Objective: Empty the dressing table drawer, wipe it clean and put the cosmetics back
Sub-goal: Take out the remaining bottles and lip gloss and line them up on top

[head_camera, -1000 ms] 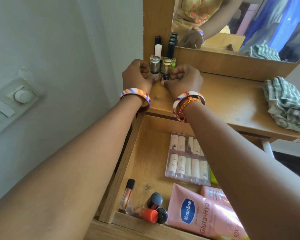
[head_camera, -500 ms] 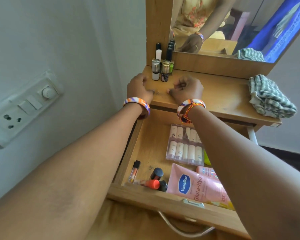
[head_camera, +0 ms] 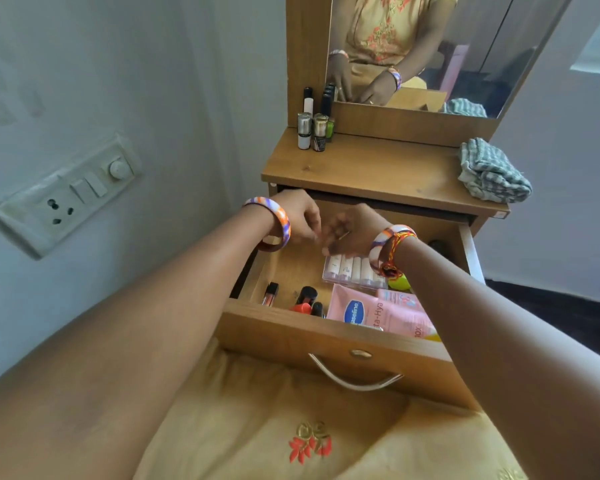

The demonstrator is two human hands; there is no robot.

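Head view: both hands hang over the back half of the open drawer, close together and blurred. The left hand has its fingers loosely curled, tips pointing down, nothing visibly held. The right hand reaches in beside it, fingers bent downward; whether they touch or hold anything I cannot tell through the blur.

Directly under the right fingers lies a clear case of pale tubes. Nearer the person than that case, a pink Vaseline tube rests against the drawer's front wall, with a second pink tube just beside it and a yellow-green item partly hidden under the right wrist. Below the left fingers, toward the drawer's front left corner, sit a lip-gloss tube, a black-capped bottle and a red-capped one.

Beyond the fingers, on the tabletop, a cluster of nail polish bottles stands upright at the back left corner against the mirror frame. A folded checked cloth lies well off to the right. A switch panel is on the wall left of the left arm.
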